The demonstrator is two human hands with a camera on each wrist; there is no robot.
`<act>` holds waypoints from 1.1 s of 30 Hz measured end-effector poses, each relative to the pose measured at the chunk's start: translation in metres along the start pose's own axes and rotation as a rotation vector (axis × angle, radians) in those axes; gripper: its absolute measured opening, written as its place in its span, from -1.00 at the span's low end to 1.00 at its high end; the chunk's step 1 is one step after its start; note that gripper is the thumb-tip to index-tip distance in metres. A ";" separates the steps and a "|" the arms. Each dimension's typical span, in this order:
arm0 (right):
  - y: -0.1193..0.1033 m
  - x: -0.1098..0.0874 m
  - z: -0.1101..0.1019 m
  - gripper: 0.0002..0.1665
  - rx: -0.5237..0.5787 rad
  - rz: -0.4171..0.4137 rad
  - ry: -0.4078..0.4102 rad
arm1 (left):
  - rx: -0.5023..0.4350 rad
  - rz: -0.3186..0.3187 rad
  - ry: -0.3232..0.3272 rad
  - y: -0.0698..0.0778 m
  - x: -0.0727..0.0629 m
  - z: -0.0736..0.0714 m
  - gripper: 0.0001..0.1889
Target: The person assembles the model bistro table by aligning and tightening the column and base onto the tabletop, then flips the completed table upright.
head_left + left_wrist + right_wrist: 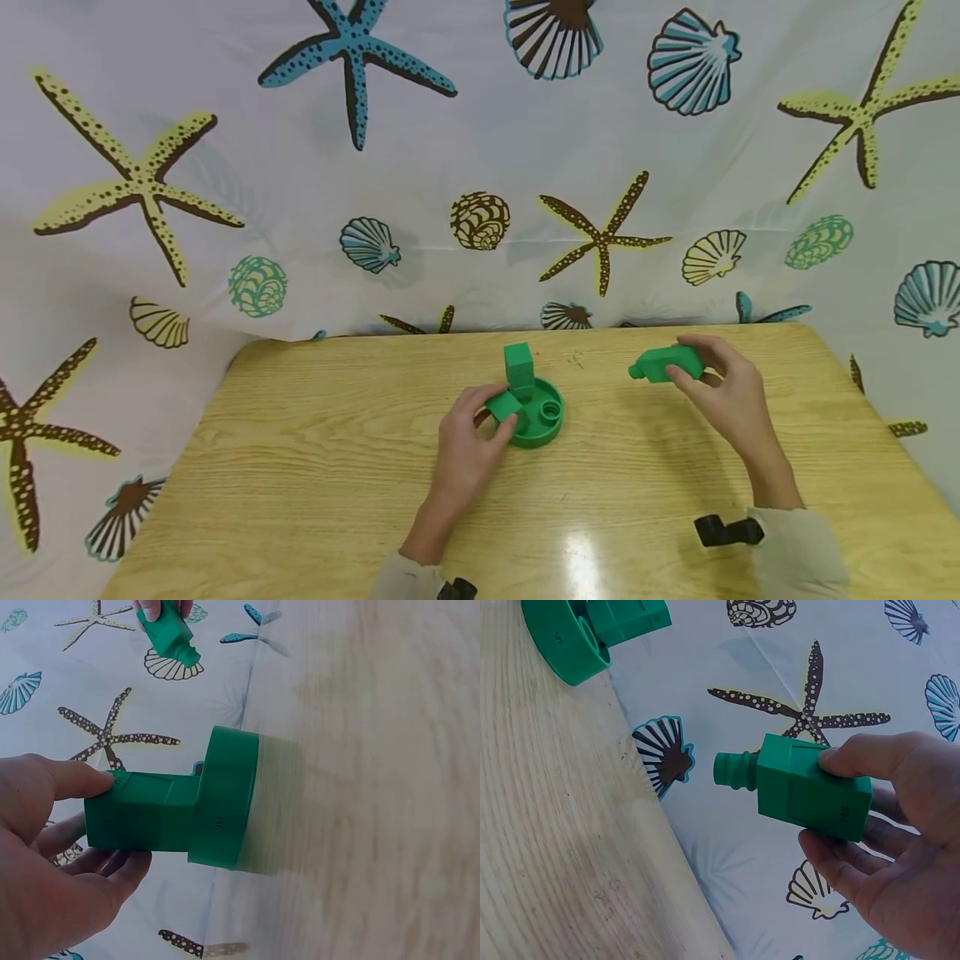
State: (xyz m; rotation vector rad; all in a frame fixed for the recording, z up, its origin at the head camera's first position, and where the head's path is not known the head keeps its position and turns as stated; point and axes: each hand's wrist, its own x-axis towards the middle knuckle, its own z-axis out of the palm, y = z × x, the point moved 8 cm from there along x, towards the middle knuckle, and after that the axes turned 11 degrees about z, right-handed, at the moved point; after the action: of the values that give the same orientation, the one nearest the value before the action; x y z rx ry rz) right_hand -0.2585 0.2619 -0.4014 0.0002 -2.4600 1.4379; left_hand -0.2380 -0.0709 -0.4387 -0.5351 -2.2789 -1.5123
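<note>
A round green base [534,441] with a raised rim stands on the table. My left hand [467,450] grips a square green bottle-shaped block [142,817] between thumb and fingers; it sits upright in the base. Behind it, a similar green block [519,367] also stands in the base. An open round socket [551,411] shows at the base's right. My right hand [726,400] holds a third green block [810,791] in the air, right of the base. This one lies sideways, its ridged neck pointing left toward the base, apart from it.
The light wooden table [337,483] reaches back to a white cloth [465,108] printed with starfish and shells. Black wrist mounts [727,531] sit at both sleeves.
</note>
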 end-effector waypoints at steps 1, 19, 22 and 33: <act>0.000 0.000 0.001 -0.49 0.002 -0.003 -0.004 | -0.007 -0.002 0.005 -0.001 0.000 -0.001 -0.59; -0.020 -0.004 0.028 -0.51 0.129 -0.061 -0.017 | -0.150 -0.016 0.028 -0.017 0.002 -0.011 -0.62; -0.024 -0.006 0.035 -0.52 0.140 -0.064 -0.038 | -0.175 -0.020 0.032 -0.018 0.002 -0.012 -0.62; -0.034 -0.014 0.060 -0.52 0.148 -0.109 -0.123 | -0.204 0.017 0.035 -0.019 0.003 -0.014 -0.62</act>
State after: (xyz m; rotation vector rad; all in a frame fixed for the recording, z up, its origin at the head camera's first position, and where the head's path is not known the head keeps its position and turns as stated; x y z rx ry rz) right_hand -0.2552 0.1916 -0.4030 0.2572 -2.3995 1.6115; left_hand -0.2486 -0.0902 -0.4476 -0.5764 -2.1008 -1.7424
